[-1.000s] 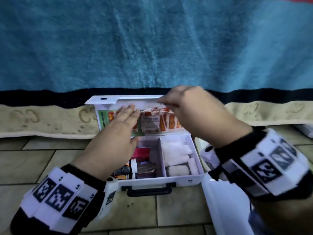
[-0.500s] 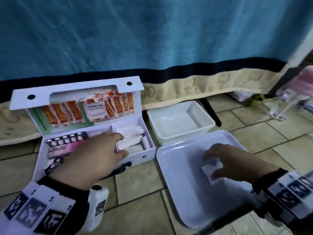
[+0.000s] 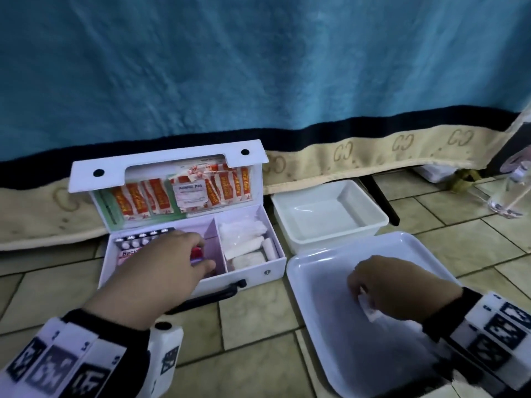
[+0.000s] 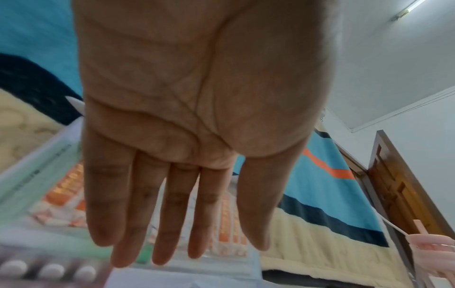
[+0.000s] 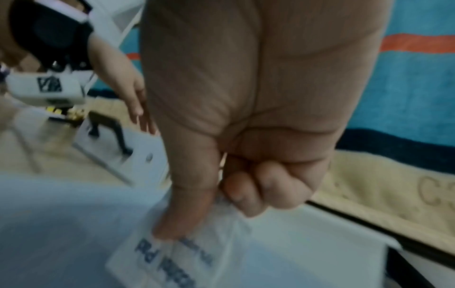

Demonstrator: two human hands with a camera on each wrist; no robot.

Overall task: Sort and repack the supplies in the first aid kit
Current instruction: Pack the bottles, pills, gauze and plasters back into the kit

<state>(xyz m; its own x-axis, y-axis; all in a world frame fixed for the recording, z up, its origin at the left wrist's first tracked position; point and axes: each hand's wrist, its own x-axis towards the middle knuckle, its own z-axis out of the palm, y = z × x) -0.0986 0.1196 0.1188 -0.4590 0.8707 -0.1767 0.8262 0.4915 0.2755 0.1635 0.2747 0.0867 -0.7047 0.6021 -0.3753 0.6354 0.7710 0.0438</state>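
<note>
My left hand (image 3: 161, 262) is over the left compartment of the white plastic first aid box (image 3: 253, 271), which stands open on the tiled floor (image 3: 258, 357). The fingers (image 4: 172, 214) are straight and a little spread, and they hold nothing. Under them lies a silver blister strip of white round pills (image 3: 143, 235) on a pink medicine carton (image 3: 126, 255), and a small red object (image 3: 197, 251) is just beside my fingertips. The right compartment holds white rolled bandages and gauze packets (image 3: 247, 242). In the raised lid (image 3: 172, 168) stand orange-and-white plaster strips (image 3: 143, 201) and one white alcohol pad sachet (image 3: 190, 195).

My right hand (image 3: 399, 291) is inside the large shallow white plastic tray (image 3: 316, 282), which touches the right side of the box. Its thumb and curled fingers (image 5: 248, 194) pinch a second white square alcohol pad sachet with blue print (image 5: 172, 261), low over the tray bottom. I cannot tell if it touches the tray. Behind this tray stands a smaller, deeper white plastic tub (image 3: 370, 228), near the blue blanket with beige border (image 3: 258, 67).
</note>
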